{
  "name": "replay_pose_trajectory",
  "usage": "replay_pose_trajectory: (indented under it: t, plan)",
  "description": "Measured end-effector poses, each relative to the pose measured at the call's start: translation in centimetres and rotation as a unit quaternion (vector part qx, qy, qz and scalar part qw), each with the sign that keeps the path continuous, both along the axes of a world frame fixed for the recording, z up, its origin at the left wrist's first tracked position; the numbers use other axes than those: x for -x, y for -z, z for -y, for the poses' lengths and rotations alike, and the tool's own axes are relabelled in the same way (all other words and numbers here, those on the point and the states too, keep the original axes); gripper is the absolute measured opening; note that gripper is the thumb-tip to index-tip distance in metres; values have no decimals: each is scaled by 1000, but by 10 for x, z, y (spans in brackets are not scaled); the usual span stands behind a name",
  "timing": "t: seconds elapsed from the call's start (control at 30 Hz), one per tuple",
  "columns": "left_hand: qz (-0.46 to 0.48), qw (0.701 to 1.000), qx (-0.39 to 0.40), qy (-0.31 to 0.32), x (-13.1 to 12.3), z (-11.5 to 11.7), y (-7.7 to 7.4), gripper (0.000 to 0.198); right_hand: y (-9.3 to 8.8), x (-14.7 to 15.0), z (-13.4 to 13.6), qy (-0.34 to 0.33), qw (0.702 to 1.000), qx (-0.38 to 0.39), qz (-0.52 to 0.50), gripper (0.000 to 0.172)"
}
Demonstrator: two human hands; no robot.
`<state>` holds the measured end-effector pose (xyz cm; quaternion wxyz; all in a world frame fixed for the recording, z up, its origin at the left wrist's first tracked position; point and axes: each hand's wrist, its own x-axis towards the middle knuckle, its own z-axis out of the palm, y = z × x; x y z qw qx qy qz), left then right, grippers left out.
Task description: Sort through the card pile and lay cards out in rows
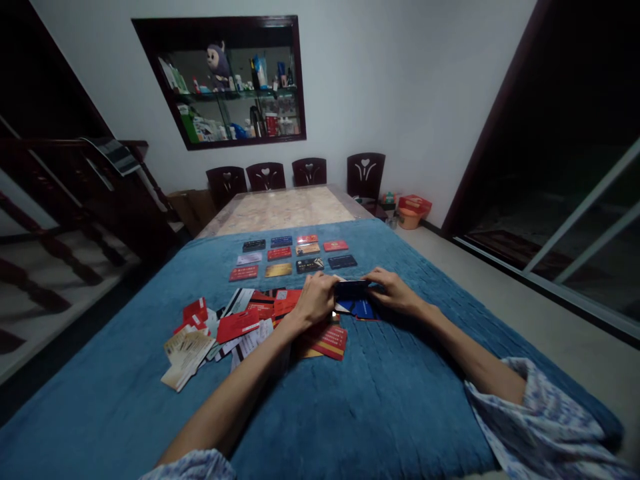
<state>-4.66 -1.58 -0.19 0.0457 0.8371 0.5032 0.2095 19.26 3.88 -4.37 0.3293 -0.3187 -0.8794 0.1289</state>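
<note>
My left hand (pixel 317 299) and my right hand (pixel 393 289) grip the two ends of a dark card (pixel 351 289), held on edge just above the blue cloth; whether it is one card or a small stack I cannot tell. Right below it lie blue cards (pixel 363 309) and a pale one. Loose red cards (pixel 240 325), white slips and striped cards spread in a heap to the left, partly under my left forearm. Folded cream paper (pixel 189 357) lies at the heap's left end. Beyond my hands, several cards, such as a gold card (pixel 279 270), lie flat in rows.
A blue cloth (pixel 400 400) covers the near part of the long table; its bare marble-like top (pixel 285 208) shows farther off. Dark chairs (pixel 265 176) stand at the far end. An orange bucket (pixel 409 217) is on the floor at right, a wooden railing (pixel 65 143) at left.
</note>
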Motion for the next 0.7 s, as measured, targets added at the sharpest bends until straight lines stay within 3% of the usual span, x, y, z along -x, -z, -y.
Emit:
replay_pose_trajectory:
  t: [0.4,0.7]
  plan:
    - [-19,999,-24,-37,0,0,8,50,4,8,4,48,998,-30,-16,34]
    - [-62,997,-25,-38,-3,2,12,49,3,11,6,38,998,-54,-13,40]
